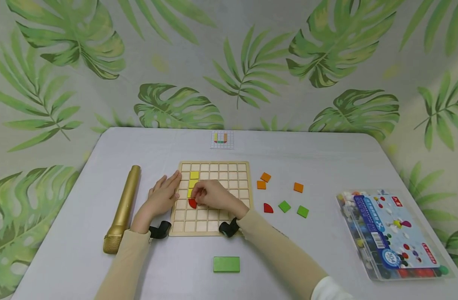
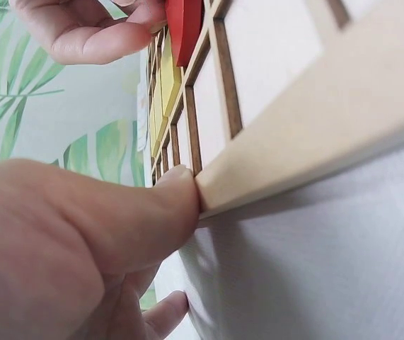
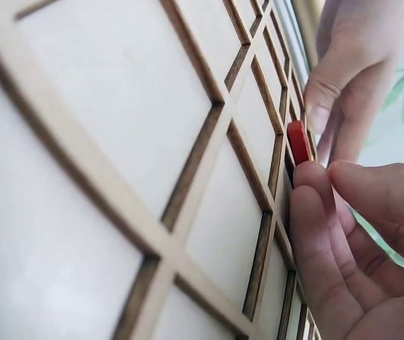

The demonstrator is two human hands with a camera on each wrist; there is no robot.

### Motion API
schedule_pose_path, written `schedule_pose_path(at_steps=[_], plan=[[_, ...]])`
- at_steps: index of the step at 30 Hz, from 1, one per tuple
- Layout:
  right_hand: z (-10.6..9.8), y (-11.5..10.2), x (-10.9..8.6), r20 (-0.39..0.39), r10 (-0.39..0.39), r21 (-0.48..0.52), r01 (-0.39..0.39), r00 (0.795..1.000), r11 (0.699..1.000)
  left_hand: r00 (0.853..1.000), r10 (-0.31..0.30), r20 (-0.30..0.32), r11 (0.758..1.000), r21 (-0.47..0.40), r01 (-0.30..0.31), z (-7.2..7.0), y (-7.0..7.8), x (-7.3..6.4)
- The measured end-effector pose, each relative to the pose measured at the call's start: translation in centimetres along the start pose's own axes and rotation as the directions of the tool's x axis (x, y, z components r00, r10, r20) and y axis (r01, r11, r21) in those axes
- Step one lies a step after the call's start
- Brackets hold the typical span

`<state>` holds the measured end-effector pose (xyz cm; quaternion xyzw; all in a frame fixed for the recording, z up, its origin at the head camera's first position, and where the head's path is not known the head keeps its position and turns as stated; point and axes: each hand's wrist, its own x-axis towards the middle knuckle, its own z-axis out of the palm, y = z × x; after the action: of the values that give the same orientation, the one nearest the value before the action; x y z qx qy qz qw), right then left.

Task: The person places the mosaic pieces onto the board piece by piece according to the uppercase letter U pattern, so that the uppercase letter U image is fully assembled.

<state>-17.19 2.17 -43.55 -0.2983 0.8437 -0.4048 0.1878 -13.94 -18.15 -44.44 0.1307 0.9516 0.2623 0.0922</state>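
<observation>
A wooden grid board (image 1: 208, 227) lies on the table with several yellow square tiles (image 1: 194, 175) in one column. Just below them is a red quarter-circle tile (image 1: 192, 203), which also shows tilted against the grid in the left wrist view (image 2: 185, 32). My right hand (image 1: 217, 195) reaches over the board, thumb and fingers together, pinching that red tile (image 3: 298, 142) at its edge. At the board's left border rests my left hand (image 1: 162, 199), fingers extended, its thumb (image 2: 177, 205) against the wooden edge.
Right of the board lie orange square tiles (image 1: 298, 187), green square tiles (image 1: 284, 206) and another red quarter-circle tile (image 1: 268, 208). A pattern card (image 1: 222, 139) is behind it, a green block (image 1: 226, 264) in front. A gold microphone (image 1: 122, 208) lies left, a clear plastic case (image 1: 396, 235) far right.
</observation>
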Motion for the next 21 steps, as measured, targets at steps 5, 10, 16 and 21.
schedule_pose_path(at_steps=[5,10,16,21], plan=[[-0.1,0.3,-0.1,-0.019,0.013,0.036,-0.012,1.0,0.999,1.0,-0.004,-0.001,1.0,0.003,0.004,0.0,-0.1,0.0],[-0.1,0.2,-0.2,-0.021,0.003,0.055,-0.002,1.0,0.998,1.0,-0.003,-0.005,1.0,-0.001,0.003,0.0,-0.1,0.0],[-0.6,0.5,-0.5,-0.013,-0.015,0.072,0.015,1.0,0.997,1.0,-0.001,-0.005,1.0,-0.004,0.001,0.0,0.0,0.0],[-2.2,1.3,-1.3,-0.01,-0.016,0.18,0.017,1.0,0.983,1.0,0.001,-0.005,1.0,-0.002,-0.001,0.1,0.0,0.1]])
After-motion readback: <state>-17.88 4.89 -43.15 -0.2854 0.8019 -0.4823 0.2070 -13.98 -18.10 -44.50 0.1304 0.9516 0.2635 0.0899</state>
